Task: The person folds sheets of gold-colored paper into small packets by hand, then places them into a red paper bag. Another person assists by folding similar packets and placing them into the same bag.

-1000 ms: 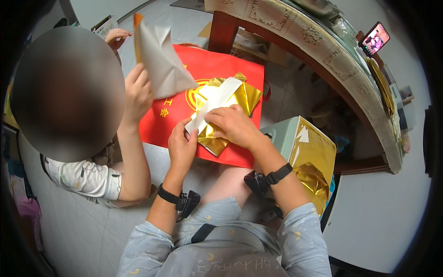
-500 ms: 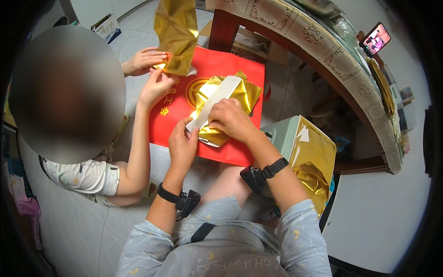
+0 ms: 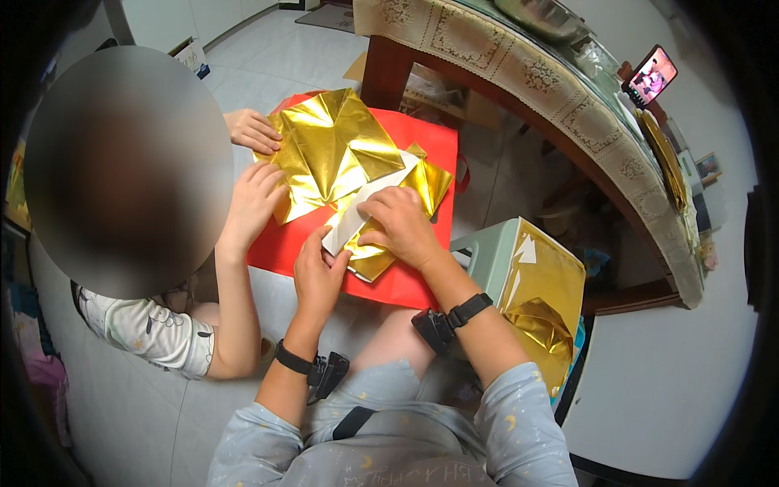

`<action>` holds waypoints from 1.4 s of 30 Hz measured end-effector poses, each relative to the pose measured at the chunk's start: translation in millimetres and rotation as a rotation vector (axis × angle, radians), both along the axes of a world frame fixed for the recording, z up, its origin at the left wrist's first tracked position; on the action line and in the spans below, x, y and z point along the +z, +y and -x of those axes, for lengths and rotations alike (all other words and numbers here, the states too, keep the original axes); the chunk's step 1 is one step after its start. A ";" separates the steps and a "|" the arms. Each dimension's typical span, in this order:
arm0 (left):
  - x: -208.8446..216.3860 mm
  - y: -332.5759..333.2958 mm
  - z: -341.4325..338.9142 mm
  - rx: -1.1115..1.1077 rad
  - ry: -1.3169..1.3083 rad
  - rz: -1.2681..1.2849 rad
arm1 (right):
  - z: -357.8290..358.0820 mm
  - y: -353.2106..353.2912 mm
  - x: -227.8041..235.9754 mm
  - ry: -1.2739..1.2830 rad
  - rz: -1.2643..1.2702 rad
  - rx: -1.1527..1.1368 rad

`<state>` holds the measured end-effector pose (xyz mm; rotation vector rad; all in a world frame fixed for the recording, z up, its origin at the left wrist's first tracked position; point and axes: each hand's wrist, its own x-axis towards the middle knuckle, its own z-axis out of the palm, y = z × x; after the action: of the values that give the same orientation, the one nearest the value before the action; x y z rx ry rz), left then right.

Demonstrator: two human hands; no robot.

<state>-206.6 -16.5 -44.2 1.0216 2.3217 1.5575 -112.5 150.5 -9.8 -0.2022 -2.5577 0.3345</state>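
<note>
A partly folded sheet of gold foil paper [image 3: 430, 185] lies on a red bag [image 3: 280, 247], its pale underside showing as a long folded strip. My left hand [image 3: 318, 272] pinches the strip's near left end between thumb and fingers. With bent fingers my right hand [image 3: 400, 223] presses on the strip's middle and grips its edge; its fingertips are partly hidden. Across the bag, another person's two hands [image 3: 258, 191] rest on a larger creased gold foil sheet [image 3: 337, 142], which overlaps the far side of my folded paper.
At my right a pale green stool [image 3: 495, 260] carries a stack of gold foil paper [image 3: 548, 272] with a folded gold piece [image 3: 540, 325] on it. A table with a lace cloth [image 3: 540, 73] curves along the far right, bearing a propped phone [image 3: 652, 77]. The other person sits close at left.
The other person's gold sheet has come down from upright and now lies spread on the bag beside my paper. My hands keep hold of the folded strip, the right slightly lower in view.
</note>
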 end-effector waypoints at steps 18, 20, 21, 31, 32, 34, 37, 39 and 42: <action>5.9 -5.4 -4.4 0.006 -0.002 0.016 | -7.9 23.3 10.0 -0.071 0.047 0.036; 3.6 -7.2 -4.6 0.010 -0.002 -0.001 | -8.7 16.0 11.0 -0.006 0.115 0.049; 4.0 -6.8 -5.2 0.012 -0.004 -0.007 | -11.8 10.9 12.2 0.019 0.173 0.051; 0.9 -9.3 -9.1 0.048 -0.014 -0.009 | -62.0 -42.5 33.9 -0.199 0.073 0.145; 1.4 -9.6 -9.2 0.049 -0.007 -0.011 | -60.7 -45.0 29.4 -0.197 0.069 0.127; 3.5 -11.5 -8.8 0.056 0.009 -0.015 | -57.6 -44.5 16.0 -0.157 0.061 0.097; 13.0 -15.3 -9.1 0.050 -0.011 -0.002 | -50.8 -36.7 -3.7 0.015 0.236 0.087; 12.8 -16.5 -7.2 0.057 -0.007 -0.011 | -46.0 -32.7 -7.4 0.045 0.314 0.061; 15.1 -18.4 -6.0 0.084 -0.011 -0.013 | -41.2 -33.0 -1.0 0.030 0.383 0.035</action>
<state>-200.5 -34.9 -29.1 0.9268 2.3788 1.6061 -71.3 117.5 -10.8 -0.2904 -2.4482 0.8344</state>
